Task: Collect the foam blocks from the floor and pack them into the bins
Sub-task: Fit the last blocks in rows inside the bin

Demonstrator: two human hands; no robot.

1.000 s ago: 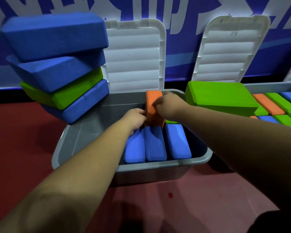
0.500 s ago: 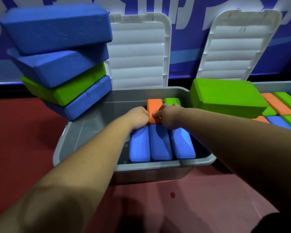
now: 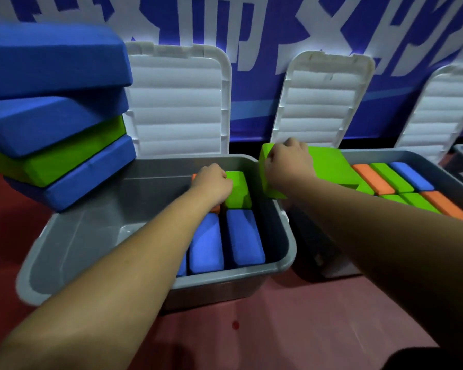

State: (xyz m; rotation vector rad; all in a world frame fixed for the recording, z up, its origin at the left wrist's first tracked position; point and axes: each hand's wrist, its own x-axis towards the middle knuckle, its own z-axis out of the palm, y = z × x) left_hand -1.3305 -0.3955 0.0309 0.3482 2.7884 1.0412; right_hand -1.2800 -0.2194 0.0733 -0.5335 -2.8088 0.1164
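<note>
In the open grey plastic bin [image 3: 96, 231], the left hand [image 3: 211, 184] lies at the far end, fingers curled down over a small orange foam block [image 3: 216, 208] that is mostly hidden beneath it. A small green foam block [image 3: 238, 189] sits just right of that hand, and blue foam blocks [image 3: 206, 244] lie nearer the bin's front wall. Just past the bin's right rim, the right hand [image 3: 289, 161] grasps the near corner of a large green foam block [image 3: 329, 166].
</note>
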